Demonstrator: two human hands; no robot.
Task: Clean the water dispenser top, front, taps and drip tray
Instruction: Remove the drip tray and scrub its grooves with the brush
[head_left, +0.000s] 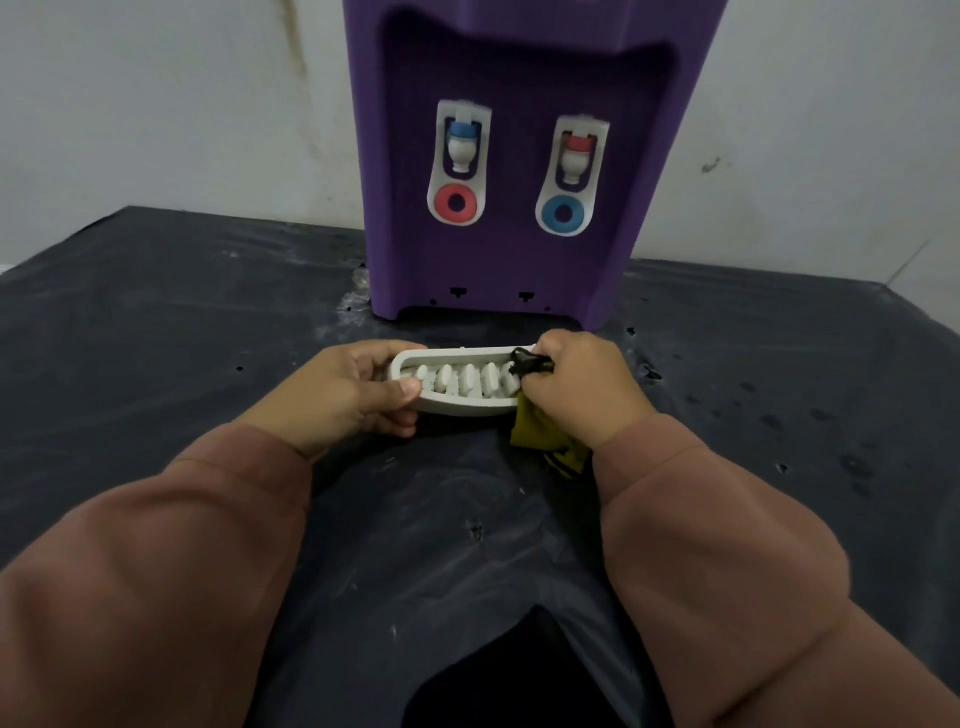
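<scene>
Two hands work just in front of the purple water dispenser (519, 249), which stands upright on the desk (156, 322) against a pale wall (156, 104). The white drip tray (457, 408) is off the dispenser and sits just before its base, lying crosswise with its slatted grille facing up; whether it rests on the desk or is held a little above it cannot be told. The left hand (353, 395) grips the tray's left end, thumb on the near rim and fingers curled round the far side. The right hand (576, 389) is closed round a bunched olive and black cloth (540, 436) and presses it against the tray's right end, with part of the cloth hanging below the hand toward the person. Both arms wear brownish-pink sleeves (182, 571). On the dispenser's recessed front, the blue-capped tap (464, 143) is on the left above a red ring, and the red-capped tap (577, 156) is on the right above a blue ring. A dark sheet covers the desk, with whitish smears near the dispenser's left foot and dark spots to the right of it.
</scene>
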